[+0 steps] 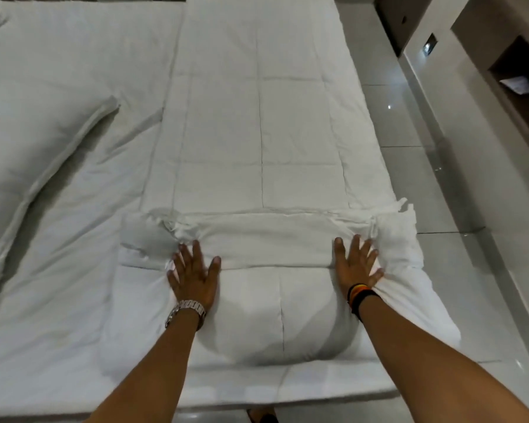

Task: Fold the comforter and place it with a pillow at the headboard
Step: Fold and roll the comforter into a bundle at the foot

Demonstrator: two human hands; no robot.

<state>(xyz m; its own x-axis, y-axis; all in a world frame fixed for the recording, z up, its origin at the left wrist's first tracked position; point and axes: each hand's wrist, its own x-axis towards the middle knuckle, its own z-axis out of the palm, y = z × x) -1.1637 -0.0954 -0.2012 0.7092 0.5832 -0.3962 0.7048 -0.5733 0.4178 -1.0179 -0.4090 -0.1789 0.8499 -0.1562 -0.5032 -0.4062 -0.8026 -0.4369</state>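
Note:
A white quilted comforter (257,123) lies folded into a long strip down the right half of the bed. Its near end is rolled into a thick bundle (269,306) by the bed's front edge. My left hand (193,273), with a metal watch on the wrist, presses flat on the left part of the roll, fingers spread. My right hand (356,264), with dark bands on the wrist, presses flat on the right part, fingers spread. Loose cloth bunches out beside each hand. A white pillow (34,141) lies on the bed's left side.
The white mattress sheet (74,270) shows left of the comforter. A glossy tiled floor (425,178) runs along the bed's right side. Beyond it stands a wall unit with a dark wooden niche (522,83) that holds small items.

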